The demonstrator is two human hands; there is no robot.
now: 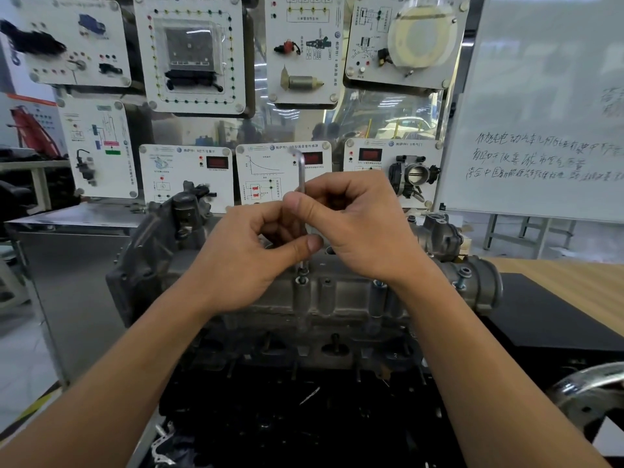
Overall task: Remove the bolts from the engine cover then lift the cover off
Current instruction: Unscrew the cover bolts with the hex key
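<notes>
The left hand (243, 261) and right hand (351, 228) pinch the hex key (301, 184) standing in a bolt (302, 273) of the engine cover (341, 298); the unscrewing step, and next it probably needs turning out.

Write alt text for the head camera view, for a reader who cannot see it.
A left hand and a right hand pinch an upright L-shaped hex key whose tip sits in a bolt on top of a grey engine cover. Behind stand white panels fitted with car parts, and a whiteboard with handwriting at the right.
</notes>
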